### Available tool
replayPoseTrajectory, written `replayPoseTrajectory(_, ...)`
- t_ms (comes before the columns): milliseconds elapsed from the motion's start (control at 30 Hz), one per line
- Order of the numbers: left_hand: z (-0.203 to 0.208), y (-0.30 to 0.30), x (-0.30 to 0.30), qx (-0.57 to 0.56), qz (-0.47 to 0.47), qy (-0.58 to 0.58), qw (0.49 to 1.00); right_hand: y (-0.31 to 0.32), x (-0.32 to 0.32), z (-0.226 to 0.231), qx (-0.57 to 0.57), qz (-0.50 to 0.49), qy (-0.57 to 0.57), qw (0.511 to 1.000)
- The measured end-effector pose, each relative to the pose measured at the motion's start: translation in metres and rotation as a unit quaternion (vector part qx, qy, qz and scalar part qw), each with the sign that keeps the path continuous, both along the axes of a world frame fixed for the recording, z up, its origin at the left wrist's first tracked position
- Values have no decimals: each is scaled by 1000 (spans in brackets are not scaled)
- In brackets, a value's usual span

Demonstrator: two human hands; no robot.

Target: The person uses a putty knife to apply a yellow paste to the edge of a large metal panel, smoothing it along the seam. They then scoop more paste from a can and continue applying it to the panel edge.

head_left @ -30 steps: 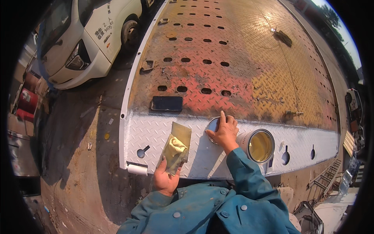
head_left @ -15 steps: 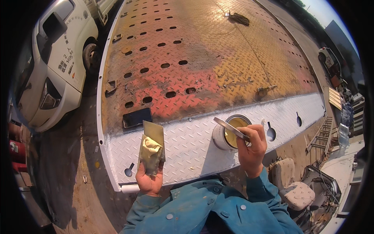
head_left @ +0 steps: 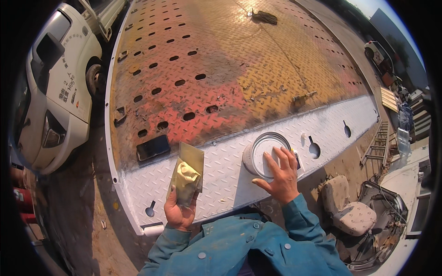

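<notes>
My left hand [head_left: 180, 214] is closed around the lower end of flat, greenish putty spreaders [head_left: 195, 155], which seem to overlap. A lump of pale yellow putty [head_left: 188, 175] sits on their upper face. On the white tread-plate edge [head_left: 221, 171] stands a round tin [head_left: 247, 161], its mouth covered by a metal lid [head_left: 261, 154]. My right hand [head_left: 284, 178] lies over that lid with its fingers spread, the fingertips on or just above the metal. The putty inside the tin is hidden.
A black phone-like slab [head_left: 153, 148] lies left of the spreaders. The worn red and yellow deck [head_left: 221, 60] has slots and a dark crumpled object [head_left: 264, 17] far off. A white truck [head_left: 60, 92] stands left; a loose seat [head_left: 352, 226] and a ladder [head_left: 378, 142] lie right.
The lid, tilted in my right hand with yellow putty showing in the tin, now lies over the mouth. My right hand has let go of its rim and spread its fingers.
</notes>
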State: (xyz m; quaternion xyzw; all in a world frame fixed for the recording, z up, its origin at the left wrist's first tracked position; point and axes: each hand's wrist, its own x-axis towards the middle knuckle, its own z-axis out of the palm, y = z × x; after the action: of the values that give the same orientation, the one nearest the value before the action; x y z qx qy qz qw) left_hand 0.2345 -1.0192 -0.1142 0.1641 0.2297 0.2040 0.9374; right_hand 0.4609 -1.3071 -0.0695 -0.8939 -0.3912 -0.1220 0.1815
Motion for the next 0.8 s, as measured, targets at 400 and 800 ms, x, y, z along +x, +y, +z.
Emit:
replayPoseTrajectory(400, -9, 4, -10, -10, 21, -11, 1000, 2, 10, -13, -94, -45, 27, 994)
replayPoseTrajectory(800, -8, -1, -20, -25, 58, -24, 998, 51, 96, 62, 69, 0, -104, 992)
